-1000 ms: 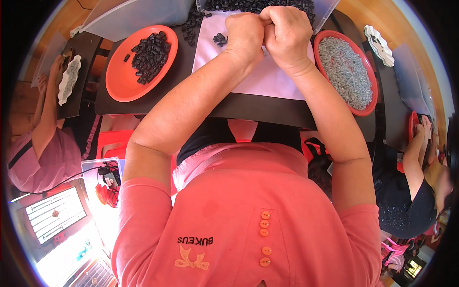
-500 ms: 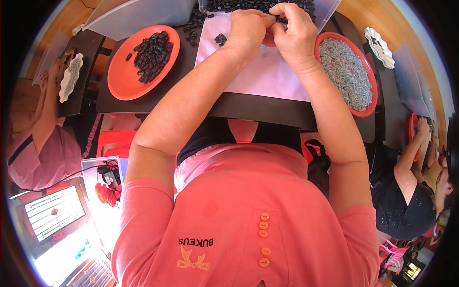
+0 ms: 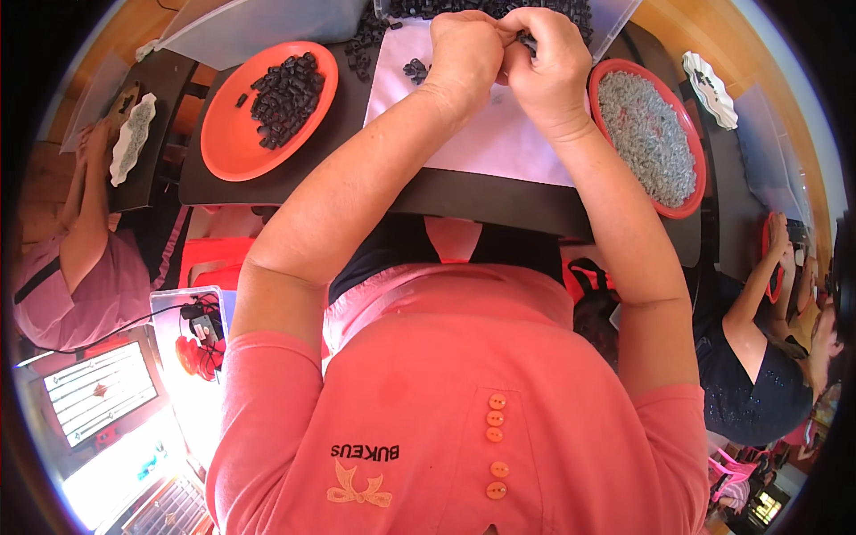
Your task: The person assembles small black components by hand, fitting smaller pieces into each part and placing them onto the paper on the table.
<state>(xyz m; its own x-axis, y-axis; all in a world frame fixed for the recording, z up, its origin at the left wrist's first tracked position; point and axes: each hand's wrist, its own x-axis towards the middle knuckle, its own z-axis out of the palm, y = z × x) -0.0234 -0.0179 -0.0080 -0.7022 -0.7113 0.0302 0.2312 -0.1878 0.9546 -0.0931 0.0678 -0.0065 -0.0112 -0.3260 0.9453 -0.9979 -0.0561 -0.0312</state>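
"What are your hands doing?"

"At top centre, my left hand [image 3: 466, 58] and right hand [image 3: 548, 76] are curled, fingers meeting; whether they pinch anything, I can't tell."

"And the plates?"

"Probably flanking me for easy reach: stubby black pieces [image 3: 287, 102] on the smooth orange plate [image 3: 234, 147], upper left; glassy, pale-grey bits [image 3: 646, 134] heaped in the red plate [image 3: 681, 211], upper right. The pale sheet [image 3: 499, 147] between likely makes its small black cluster [image 3: 415, 70] stand out."

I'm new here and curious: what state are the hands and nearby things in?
Left hand, curled, grip hidden
Right hand, curled, grip hidden
Orange plate, partly filled with black pieces
Red plate, mostly covered with greyish pieces
White sheet, flat, partly covered
Clear bin, holding black pieces
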